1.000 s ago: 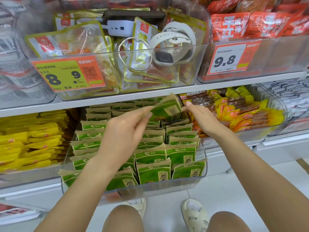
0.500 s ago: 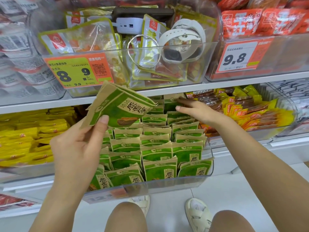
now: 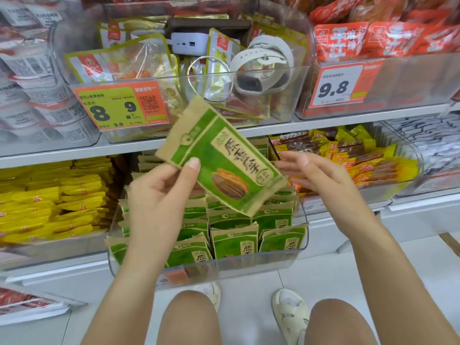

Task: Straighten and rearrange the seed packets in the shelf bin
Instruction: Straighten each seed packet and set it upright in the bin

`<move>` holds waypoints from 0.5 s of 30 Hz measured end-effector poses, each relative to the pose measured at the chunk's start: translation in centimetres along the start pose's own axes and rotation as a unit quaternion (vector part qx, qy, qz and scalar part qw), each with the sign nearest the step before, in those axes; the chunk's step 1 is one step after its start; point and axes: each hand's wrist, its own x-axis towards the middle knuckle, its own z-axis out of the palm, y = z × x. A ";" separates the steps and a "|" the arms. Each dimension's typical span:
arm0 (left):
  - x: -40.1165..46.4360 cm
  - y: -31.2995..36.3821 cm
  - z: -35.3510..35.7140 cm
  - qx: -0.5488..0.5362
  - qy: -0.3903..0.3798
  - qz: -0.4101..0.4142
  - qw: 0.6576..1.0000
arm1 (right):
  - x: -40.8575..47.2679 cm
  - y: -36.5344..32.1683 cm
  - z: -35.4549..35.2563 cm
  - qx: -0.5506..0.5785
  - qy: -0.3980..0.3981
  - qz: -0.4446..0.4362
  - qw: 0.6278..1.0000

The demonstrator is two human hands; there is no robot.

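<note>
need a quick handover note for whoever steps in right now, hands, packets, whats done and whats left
Left hand: pinches one green seed packet, held tilted above the bin.
Right hand: open, empty, beside the packet's lower end.
The other packets stand in rows in the bin.
Done: one packet lifted out.
Left: put it in a row and even up the rest.

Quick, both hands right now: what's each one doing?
Left hand: holding a green and tan paper seed packet, lifted above the clear plastic shelf bin.
Right hand: open, fingers relaxed, holding nothing.
</note>
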 end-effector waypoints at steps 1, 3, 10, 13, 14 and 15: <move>0.1 0.3 0.6 -0.015 -0.024 -0.025 0.999 | -1.0 -0.9 0.5 0.043 -0.019 0.011 0.999; -0.1 0.5 1.7 -0.030 -0.066 -0.074 0.995 | -2.7 -1.9 1.6 0.078 -0.046 0.035 0.995; -3.9 -0.2 2.8 -0.072 -0.122 -0.202 0.969 | -7.0 -1.0 4.7 0.177 0.074 0.102 0.976; -6.2 -0.1 2.8 -0.095 -0.179 -0.226 0.953 | -8.2 -0.3 5.2 0.211 0.131 0.119 0.962; -6.8 -0.1 2.9 -0.101 -0.188 -0.230 0.949 | -8.5 -0.2 5.3 0.216 0.145 0.119 0.958; -7.3 -0.2 3.0 -0.102 -0.189 -0.233 0.949 | -8.9 0.0 5.3 0.220 0.153 0.119 0.956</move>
